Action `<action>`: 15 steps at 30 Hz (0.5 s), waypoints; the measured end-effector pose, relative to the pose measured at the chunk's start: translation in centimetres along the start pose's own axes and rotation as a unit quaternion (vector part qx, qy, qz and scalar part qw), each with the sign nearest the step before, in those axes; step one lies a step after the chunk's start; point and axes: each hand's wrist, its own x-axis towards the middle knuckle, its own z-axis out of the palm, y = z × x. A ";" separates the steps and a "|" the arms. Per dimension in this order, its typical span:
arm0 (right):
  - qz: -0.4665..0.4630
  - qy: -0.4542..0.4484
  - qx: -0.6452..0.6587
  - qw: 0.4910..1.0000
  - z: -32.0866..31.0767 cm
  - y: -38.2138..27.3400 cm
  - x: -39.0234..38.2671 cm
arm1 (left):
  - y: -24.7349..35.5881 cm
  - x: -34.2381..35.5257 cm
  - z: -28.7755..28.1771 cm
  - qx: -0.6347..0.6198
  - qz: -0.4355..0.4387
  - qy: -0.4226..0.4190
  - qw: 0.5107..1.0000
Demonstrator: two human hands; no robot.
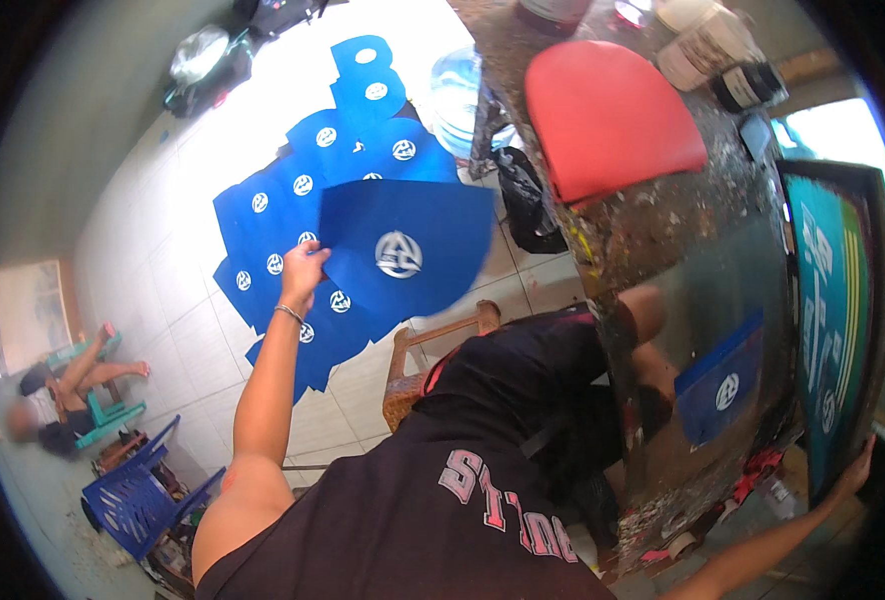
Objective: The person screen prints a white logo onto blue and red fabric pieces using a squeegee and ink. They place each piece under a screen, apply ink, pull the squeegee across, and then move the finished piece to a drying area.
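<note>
Left hand (306, 268): pinches a blue panel (453, 225) at its left edge, clamped on it.
Blue panel: hangs in the air above the spread panels (281, 228), with its round white emblem facing up and its curved edge toward the lower right.
Spread panels: lie overlapping on the white tiled floor (188, 270), mostly bearing similar emblems.
Right hand (850, 478): stretches far out to the right, clamped on the near end of a dark-edged frame (831, 300).
Frame: stands tilted beside the workbench (663, 225), with a teal face, white marks and yellow lines.
Workbench: spattered with paint, glossy toward the near end; shows a blue shape (708, 405) with a white emblem there, lying or mirrored, cannot tell which.
Red panel (608, 120): lies flat on the far part of the workbench, near a dark jar (748, 87).
Black bag (528, 200): hangs by the workbench's left side.
Wooden stool (400, 380): stands just left of the workbench, near the spread panels.
Blue chair (138, 490): stands at far left, near a seated person (58, 400).
</note>
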 end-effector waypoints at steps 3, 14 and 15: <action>0.000 0.023 -0.078 0.997 -4.4 -1.3 0.1 | -9.7 8.0 -2.0 -0.179 -0.077 0.075 0.978; 0.068 0.031 0.033 0.997 2.2 -7.8 -6.6 | -15.2 32.3 3.0 0.025 -0.075 0.137 0.987; 0.066 0.042 0.003 0.997 1.0 -7.7 -8.1 | -13.8 34.0 3.8 0.172 -0.045 0.148 0.973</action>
